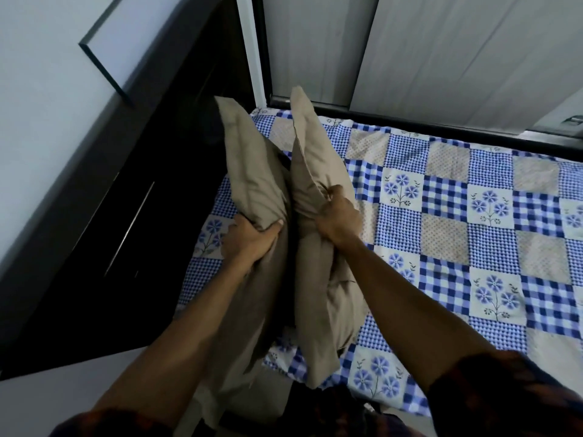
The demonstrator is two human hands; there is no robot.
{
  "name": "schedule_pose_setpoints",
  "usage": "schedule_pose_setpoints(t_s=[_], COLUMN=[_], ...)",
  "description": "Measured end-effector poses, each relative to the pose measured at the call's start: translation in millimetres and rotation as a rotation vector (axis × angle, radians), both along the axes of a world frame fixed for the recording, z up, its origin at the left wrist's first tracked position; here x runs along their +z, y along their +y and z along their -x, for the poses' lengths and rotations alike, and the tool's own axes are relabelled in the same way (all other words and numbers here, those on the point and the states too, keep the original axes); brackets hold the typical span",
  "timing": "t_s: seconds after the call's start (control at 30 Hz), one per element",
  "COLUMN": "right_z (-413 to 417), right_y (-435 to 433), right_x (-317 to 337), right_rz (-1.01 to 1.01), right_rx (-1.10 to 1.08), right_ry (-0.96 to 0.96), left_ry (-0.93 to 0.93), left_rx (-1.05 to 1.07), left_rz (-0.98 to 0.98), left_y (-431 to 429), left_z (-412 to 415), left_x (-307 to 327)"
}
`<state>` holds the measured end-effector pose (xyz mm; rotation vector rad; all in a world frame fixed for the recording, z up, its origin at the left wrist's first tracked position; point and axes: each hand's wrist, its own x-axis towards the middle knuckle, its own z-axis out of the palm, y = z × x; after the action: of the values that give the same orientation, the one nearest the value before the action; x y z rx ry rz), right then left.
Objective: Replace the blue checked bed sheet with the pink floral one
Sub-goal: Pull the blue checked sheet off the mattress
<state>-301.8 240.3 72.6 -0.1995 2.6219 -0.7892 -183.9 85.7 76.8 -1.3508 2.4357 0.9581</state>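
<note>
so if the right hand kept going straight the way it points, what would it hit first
The right hand would likely push its own pillow into the other beige pillow, held by the left hand; the dark panel is behind, but depth is unclear.

The blue checked sheet [448, 241] runs off the right edge. The left pillow [252, 171] and right pillow [312, 171] cover its left part. The sleeves [511, 392] are cut off below.

sheet [457, 216]: blue-white checks, flowers | pillows [252, 171]: beige | sleeve [511, 389]: dark, perhaps patterned
</note>
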Motion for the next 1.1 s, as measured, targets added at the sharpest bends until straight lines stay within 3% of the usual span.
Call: schedule_pose_setpoints(t_s=[0.1, 0.2, 0.4, 0.63, 0.83, 1.1], right_z=[-5, -23, -31, -13, -19, -39], right_y=[15, 18, 35, 103, 223, 468], right_x=[-3, -3, -4, 34, 54, 78], right_rz=[0.073, -0.044, -0.105, 0.034, 0.152, 0.211], right_rx=[-0.046, 0.013, -0.202, -0.096, -0.210, -0.338], right_ry=[0.054, 0.145, -0.096, 0.084, 0.192, 0.237], left_ry=[0.044, 0.112, 0.216, 0.332, 0.390, 0.465], left_rx=[-0.027, -0.046, -0.025, -0.136, -0.247, -0.382], left_rz=[-0.009, -0.074, -0.201, -0.245, -0.264, -0.268], left_y=[4, 12, 21, 81, 178, 417], left_z=[7, 13, 16, 29, 31, 36], left_x=[-3, -2, 2, 40, 74, 87])
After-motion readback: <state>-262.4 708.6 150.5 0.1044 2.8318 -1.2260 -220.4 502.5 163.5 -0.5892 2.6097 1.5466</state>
